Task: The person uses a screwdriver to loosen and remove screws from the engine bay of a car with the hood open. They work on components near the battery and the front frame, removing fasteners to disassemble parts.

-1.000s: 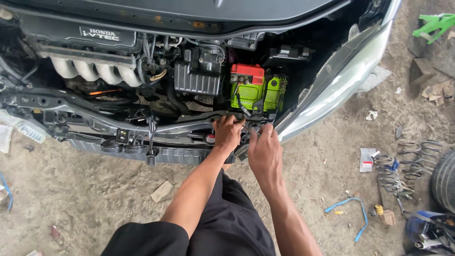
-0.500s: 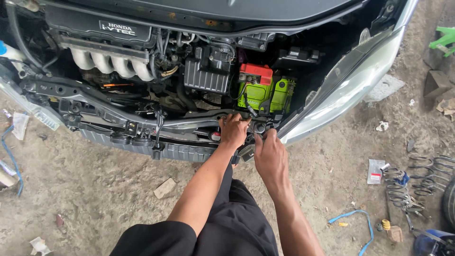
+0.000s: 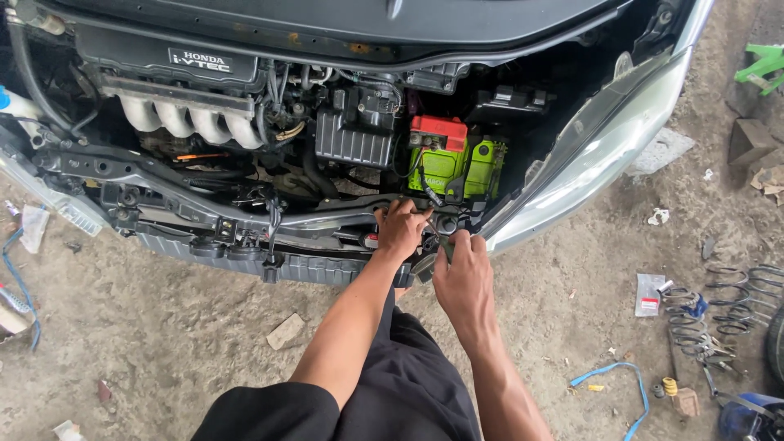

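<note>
Since the earlier frames both hands have stayed at the same spot on the front crossmember, while the view has drifted slightly so the engine bay sits further right.

Engine bay (image 3: 343, 122), open, bumper removed. Contents: ribbed grey metal intake manifold (image 3: 192, 121) with four curved runners; black ribbed plastic box (image 3: 355, 135); battery (image 3: 457, 159), boxy, bright green casing with a red top; assorted black hoses and cables.

Front crossmember (image 3: 204, 200): dark stamped metal, curved, dusty, running across the bay's front edge.

Left hand (image 3: 402, 229): fingers curled down over the crossmember just below the battery; what it grips, if anything, cannot be told.

Right hand (image 3: 465, 278): just beside the left, nearly touching, fingers closed around a small dark tool (image 3: 445, 245) with a greenish part, its tip at the crossmember.

Headlight (image 3: 604, 155): clear, smooth plastic lens, right of the hands.

Floor (image 3: 163, 327): rough, sandy concrete. On it: coil springs (image 3: 735, 302), rusty dark wire; blue strap (image 3: 612, 380); flat stone fragment (image 3: 286, 331); green metal stand (image 3: 763, 64) at the far edge.
</note>
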